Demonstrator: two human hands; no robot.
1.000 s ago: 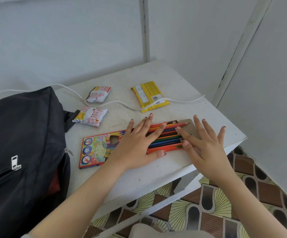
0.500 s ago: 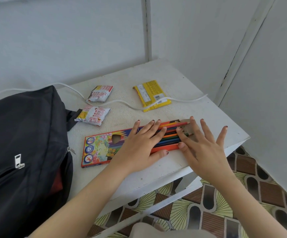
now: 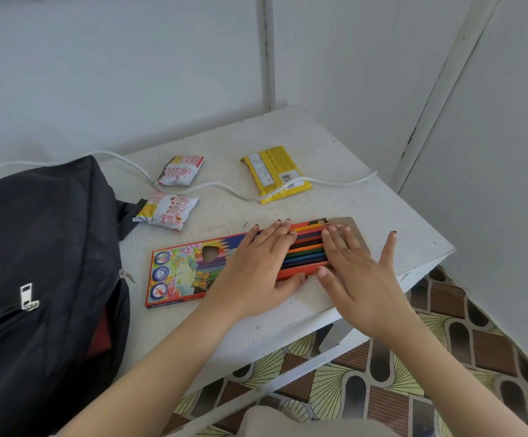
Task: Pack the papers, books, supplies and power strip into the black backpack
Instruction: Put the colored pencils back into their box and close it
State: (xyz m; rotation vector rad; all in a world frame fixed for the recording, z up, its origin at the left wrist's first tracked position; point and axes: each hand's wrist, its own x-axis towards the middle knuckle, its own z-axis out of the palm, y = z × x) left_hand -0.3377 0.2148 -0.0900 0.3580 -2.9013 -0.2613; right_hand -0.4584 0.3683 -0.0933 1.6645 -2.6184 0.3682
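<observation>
Coloured pencil box (image 3: pixel 180 272) flat on table, flap end open at 3 o'clock, pencils (image 3: pixel 303 250) sticking out. Black backpack (image 3: pixel 41 263) at 9 o'clock, unzipped. White cord (image 3: pixel 218 187) at 12 o'clock.

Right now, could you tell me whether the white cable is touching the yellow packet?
Touching. The head view shows the white cable running straight across the near end of the yellow packet, lying on its wrapper with no gap visible.
</observation>
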